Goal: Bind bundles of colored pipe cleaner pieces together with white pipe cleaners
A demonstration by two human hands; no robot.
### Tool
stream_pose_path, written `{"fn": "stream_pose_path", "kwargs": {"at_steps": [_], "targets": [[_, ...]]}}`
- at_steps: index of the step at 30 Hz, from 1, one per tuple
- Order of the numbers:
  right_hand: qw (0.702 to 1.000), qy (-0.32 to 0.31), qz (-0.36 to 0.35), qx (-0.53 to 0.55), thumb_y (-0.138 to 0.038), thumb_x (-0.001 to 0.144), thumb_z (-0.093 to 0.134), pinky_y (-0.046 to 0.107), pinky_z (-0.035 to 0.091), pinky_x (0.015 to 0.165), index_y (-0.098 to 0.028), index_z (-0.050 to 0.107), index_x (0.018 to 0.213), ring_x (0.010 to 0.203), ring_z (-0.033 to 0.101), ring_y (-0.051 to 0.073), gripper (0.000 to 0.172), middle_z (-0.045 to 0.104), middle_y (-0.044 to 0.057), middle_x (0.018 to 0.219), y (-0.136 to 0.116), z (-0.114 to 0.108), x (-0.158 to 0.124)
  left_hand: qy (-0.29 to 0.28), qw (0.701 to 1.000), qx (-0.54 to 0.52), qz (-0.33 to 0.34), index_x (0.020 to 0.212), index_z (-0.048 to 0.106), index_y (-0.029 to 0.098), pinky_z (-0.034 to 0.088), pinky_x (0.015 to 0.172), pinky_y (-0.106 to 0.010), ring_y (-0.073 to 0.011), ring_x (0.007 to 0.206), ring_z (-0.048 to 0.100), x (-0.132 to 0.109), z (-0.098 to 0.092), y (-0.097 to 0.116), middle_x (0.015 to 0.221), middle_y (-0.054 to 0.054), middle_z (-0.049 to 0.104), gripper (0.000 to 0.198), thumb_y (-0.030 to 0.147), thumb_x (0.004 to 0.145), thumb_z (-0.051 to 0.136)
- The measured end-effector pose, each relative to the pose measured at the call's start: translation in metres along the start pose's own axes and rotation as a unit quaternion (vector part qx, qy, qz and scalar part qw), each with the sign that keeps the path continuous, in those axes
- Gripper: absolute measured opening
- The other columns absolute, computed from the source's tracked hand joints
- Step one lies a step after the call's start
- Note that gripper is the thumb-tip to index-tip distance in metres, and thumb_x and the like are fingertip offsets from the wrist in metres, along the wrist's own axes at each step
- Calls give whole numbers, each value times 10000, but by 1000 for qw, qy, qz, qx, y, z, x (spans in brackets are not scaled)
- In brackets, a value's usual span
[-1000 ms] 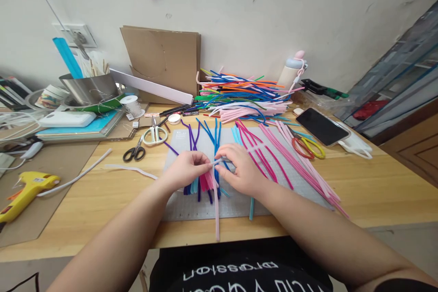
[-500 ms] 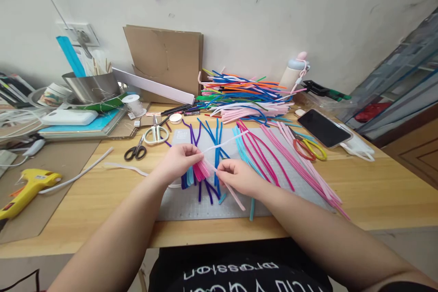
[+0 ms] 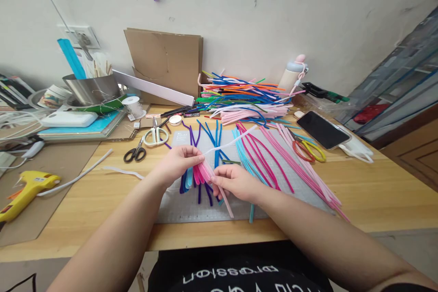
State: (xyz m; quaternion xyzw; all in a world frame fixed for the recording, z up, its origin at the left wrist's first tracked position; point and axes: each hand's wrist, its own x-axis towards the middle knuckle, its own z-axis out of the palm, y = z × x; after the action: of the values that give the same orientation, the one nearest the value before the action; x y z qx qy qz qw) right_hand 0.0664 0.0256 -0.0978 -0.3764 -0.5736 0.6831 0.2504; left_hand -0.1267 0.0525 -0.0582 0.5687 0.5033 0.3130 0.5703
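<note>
I'm clamping the looped bundle point(image 3: 198, 177) in my left fingers point(image 3: 195, 160) over the grey mat point(image 3: 294, 207); right fingers point(image 3: 221, 181) are pinching the pale pink stem point(image 3: 228, 205) nearer its tail, which is kinda slanting toward the mat's near edge.

head cam: it's peering forward and down
desk point(image 3: 369, 187): it's sitting pretty close below
wall point(image 3: 232, 18): it's standing farther off
</note>
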Motion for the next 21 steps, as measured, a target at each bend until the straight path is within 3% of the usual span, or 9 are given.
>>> {"fn": "stream_pose_path", "kwargs": {"at_steps": [7, 12, 17, 21], "targets": [[999, 29, 12, 25, -476, 715, 670, 236, 478, 488, -133, 639, 732, 460, 572, 99, 345, 626, -7, 545, -1, 3, -2, 28, 999, 17, 27, 685, 631, 140, 407, 545, -236, -103, 525, 500, 0, 3, 0, 581, 7, 599, 214, 339, 662, 707], [999, 35, 17, 31, -490, 709, 673, 232, 480, 482, -136, 628, 728, 459, 574, 100, 358, 621, -12, 534, -3, 3, -2, -20, 1000, 14, 4, 740, 641, 130, 439, 547, -249, -121, 539, 545, 0, 4, -1, 618, -24, 646, 298, 408, 666, 716], [999, 31, 16, 39, -539, 717, 652, 244, 480, 481, -139, 606, 737, 448, 562, 102, 402, 610, -16, 530, 0, 3, -1, 30, 999, 37, 16, 695, 627, 124, 435, 530, -250, -125, 525, 556, 2, 7, -6, 589, -26, 640, 275, 370, 630, 733], [999, 31, 15, 17, -542, 736, 630, 263, 487, 497, -151, 594, 736, 454, 553, 110, 393, 594, -19, 533, 3, 5, 0, 24, 1000, 9, 15, 705, 648, 113, 439, 540, -255, -125, 530, 558, 3, 8, -5, 587, -31, 645, 298, 379, 614, 745]]}}
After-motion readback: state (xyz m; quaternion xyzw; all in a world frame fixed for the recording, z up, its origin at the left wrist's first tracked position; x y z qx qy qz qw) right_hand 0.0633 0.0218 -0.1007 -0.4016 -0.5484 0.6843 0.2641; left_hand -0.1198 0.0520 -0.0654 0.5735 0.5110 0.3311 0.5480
